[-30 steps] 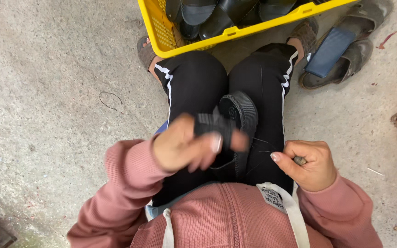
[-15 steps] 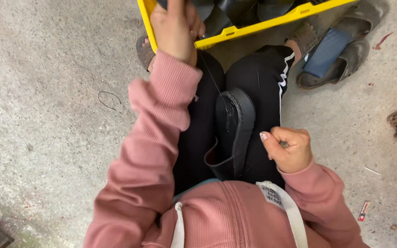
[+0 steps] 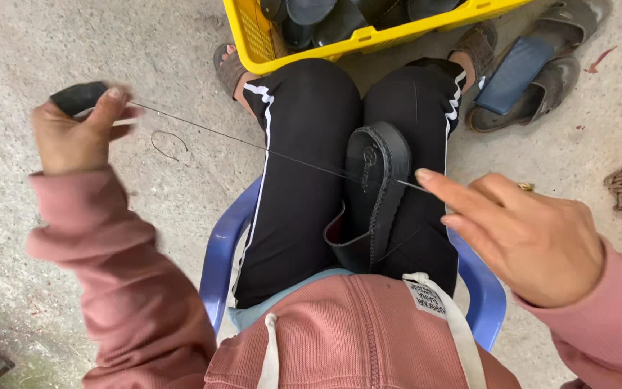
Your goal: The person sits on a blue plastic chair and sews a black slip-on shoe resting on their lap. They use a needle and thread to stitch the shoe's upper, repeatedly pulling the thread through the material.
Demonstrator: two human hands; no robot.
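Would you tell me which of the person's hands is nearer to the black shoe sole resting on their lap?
The right hand. Its fingers reach beside the black sole, just off its edge. The left hand is raised far out to the other side, pulling the thread taut.

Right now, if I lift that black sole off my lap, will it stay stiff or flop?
The black sole probably bends: its lower end curls up between the knees. It looks thin, so likely light. The taut thread running to the left hand may tug it.
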